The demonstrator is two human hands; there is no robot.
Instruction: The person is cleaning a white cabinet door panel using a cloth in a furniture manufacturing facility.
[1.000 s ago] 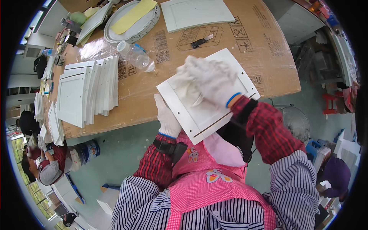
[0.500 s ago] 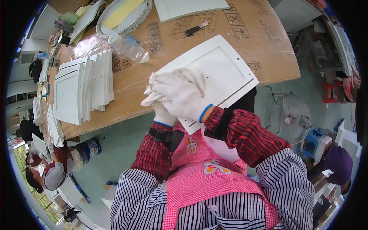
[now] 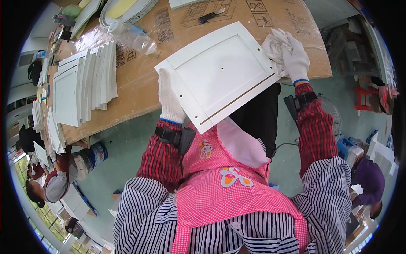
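Note:
A white panel (image 3: 228, 84) with a recessed middle, a long slot and several small holes lies tilted across the table's near edge, partly overhanging it. My left hand (image 3: 170, 101), in a white knit glove, grips the panel's left edge; some of its fingers are hidden by the panel. At the opposite edge my right hand (image 3: 297, 63), gloved alike, is closed around a crumpled white cloth (image 3: 275, 45). The cloth touches or nearly touches the panel's right edge.
Brown cardboard under clear film covers the table (image 3: 135, 95). Left stand several stacked white panels (image 3: 86, 84). Beyond lie a clear bottle (image 3: 134, 37), a black-handled blade tool (image 3: 211, 15) and a round tray (image 3: 138, 10). A fan (image 3: 332, 114) stands right; a person (image 3: 57, 186) works far left.
My hands have parted: the right has moved right with the cloth to the panel's far side, the left has gone to its left edge. The panel sits slightly higher and more level in view.

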